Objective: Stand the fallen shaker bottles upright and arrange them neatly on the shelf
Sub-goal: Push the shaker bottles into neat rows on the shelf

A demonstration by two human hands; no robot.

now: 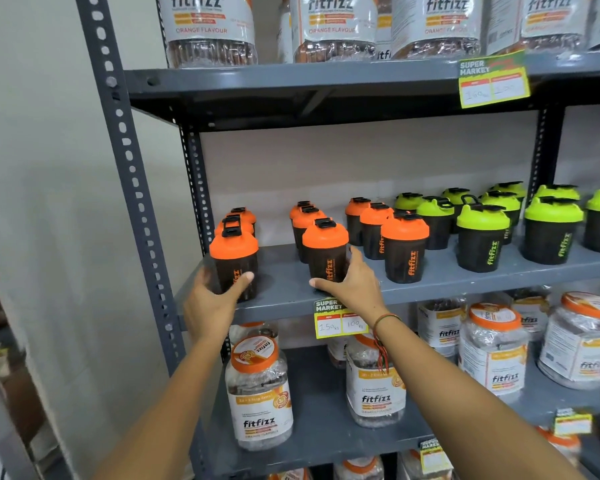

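Note:
Black shaker bottles with orange lids stand upright in rows on the grey middle shelf (284, 268). My left hand (210, 299) wraps around the base of the front left orange-lidded shaker (234, 261) at the shelf's front left corner. My right hand (350, 282) grips the base of the front shaker of the second row (326, 254). A third row of orange-lidded shakers (404, 249) stands to the right. Further right stand several green-lidded shakers (482, 237), all upright. No bottle lies on its side in view.
The grey shelf upright (129, 161) rises at the left. Large fitfizz jars fill the top shelf (326, 77) and stand below, such as one jar (257, 393). A yellow price tag (340, 322) hangs on the middle shelf's front edge. A gap separates the first two orange rows.

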